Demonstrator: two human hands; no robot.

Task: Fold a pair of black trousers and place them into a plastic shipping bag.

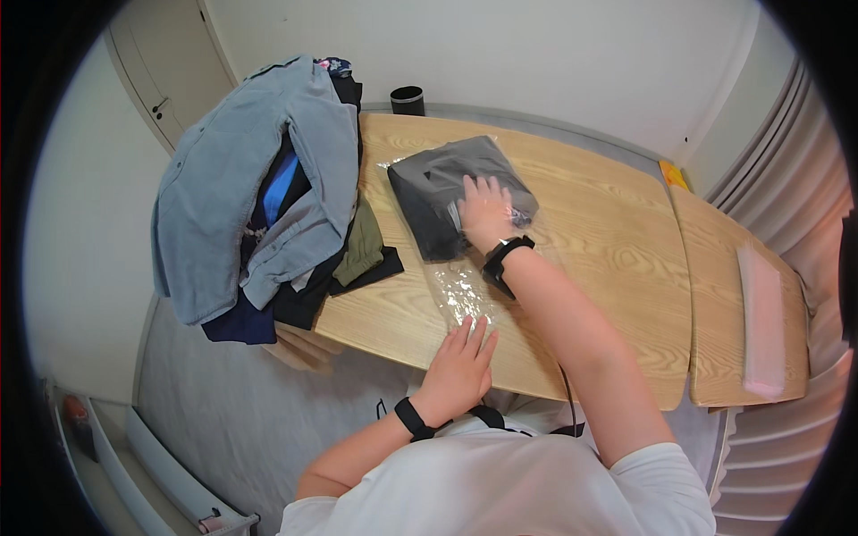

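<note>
A folded dark grey and black garment (429,210) lies inside a clear plastic bag (458,284) on the wooden table (599,268). My right hand (487,213) rests on the bagged garment with its fingers spread. Nearer to me, my left hand (458,368) lies with fingers stretched out, its fingertips on the empty end of the bag by the table's front edge. Neither hand grips anything. Both wrists wear black bands.
A tall heap of clothes with a grey-blue shirt (214,188) on top covers the table's left end. Flat pale plastic packaging (761,326) lies on the right section. Behind the table stands a black bin (407,101); a grey storage unit (170,478) is at lower left.
</note>
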